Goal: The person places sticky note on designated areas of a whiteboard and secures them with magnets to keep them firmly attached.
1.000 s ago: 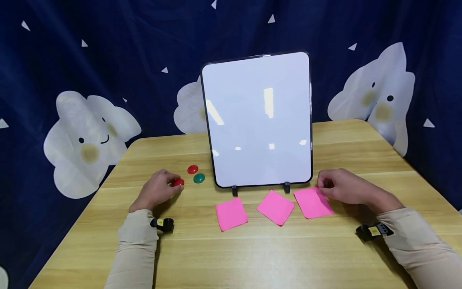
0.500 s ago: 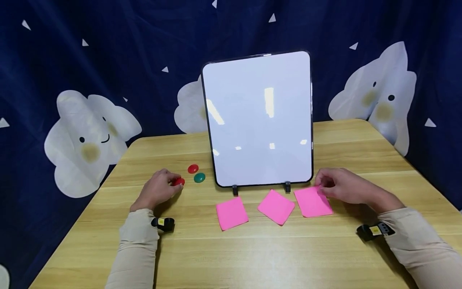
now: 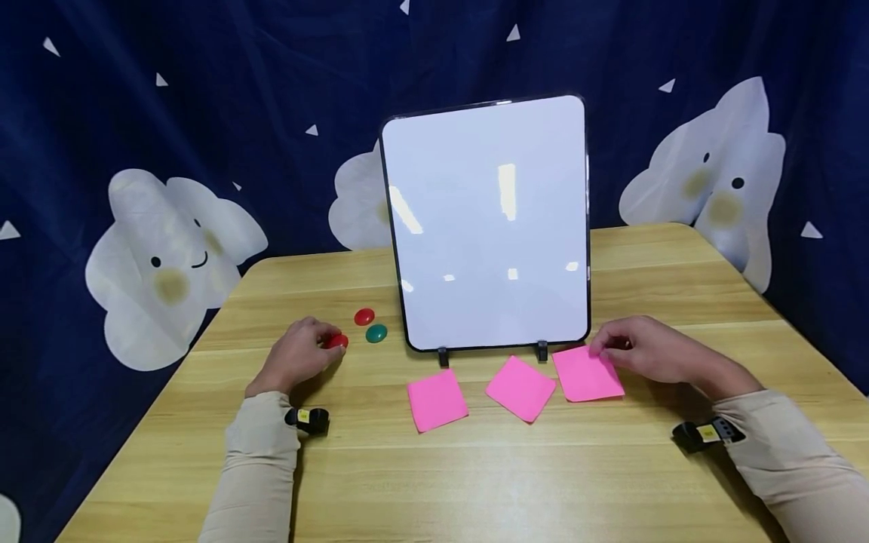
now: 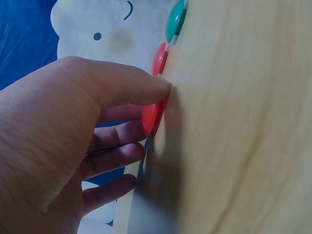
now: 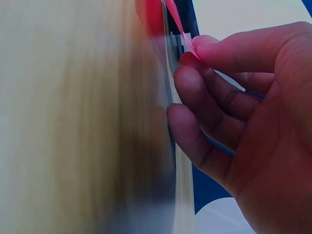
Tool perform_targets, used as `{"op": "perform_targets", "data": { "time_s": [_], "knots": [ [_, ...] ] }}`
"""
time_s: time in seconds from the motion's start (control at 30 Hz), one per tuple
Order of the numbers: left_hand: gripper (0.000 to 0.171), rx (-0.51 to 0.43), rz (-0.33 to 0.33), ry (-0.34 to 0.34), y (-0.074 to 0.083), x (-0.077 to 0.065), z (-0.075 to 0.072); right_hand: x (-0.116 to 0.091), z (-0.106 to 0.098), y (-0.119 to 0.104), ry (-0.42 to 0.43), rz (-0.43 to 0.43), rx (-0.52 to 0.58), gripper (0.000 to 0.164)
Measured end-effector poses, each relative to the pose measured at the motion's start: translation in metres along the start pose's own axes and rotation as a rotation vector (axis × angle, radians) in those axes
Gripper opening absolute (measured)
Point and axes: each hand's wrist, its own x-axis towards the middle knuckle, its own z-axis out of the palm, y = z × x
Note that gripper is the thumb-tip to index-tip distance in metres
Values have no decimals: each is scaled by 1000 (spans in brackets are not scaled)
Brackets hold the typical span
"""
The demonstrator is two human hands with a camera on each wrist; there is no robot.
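My left hand (image 3: 296, 353) pinches a round red magnet (image 3: 339, 342) at the table's left; the left wrist view shows thumb and finger on the magnet (image 4: 149, 118), the other fingers spread below. Just beyond lie a second red magnet (image 3: 364, 317) and a green magnet (image 3: 376, 333). On the right, thumb and fingertips of my right hand (image 3: 645, 348) pinch the upper right corner of a pink sticky note (image 3: 585, 375). That corner is raised off the wood in the right wrist view, where the note (image 5: 178, 19) is mostly cut off.
A white board (image 3: 489, 226) with a black frame stands upright on small black feet (image 3: 443, 357) mid-table. Two more pink sticky notes, a left one (image 3: 437, 400) and a middle one (image 3: 521, 388), lie before it. A dark blue curtain (image 3: 271, 68) hangs behind the table (image 3: 475, 483).
The right hand has drawn the pinched sticky note slightly up and left, and its lower edge has shifted away from the table's front. My left hand stays at the red magnet.
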Motion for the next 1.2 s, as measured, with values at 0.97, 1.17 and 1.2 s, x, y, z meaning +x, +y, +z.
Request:
{"op": "perform_targets", "data": {
  "time_s": [0.97, 1.17, 1.2],
  "knots": [
    [33, -24, -1, 25, 1, 0, 1, 0, 2, -6, 27, 21, 115, 15],
    [32, -27, -13, 35, 1, 1, 3, 0, 2, -6, 61, 8, 150, 15],
    [31, -27, -15, 35, 1, 1, 4, 0, 2, -6, 67, 7, 153, 15]
  ]
}}
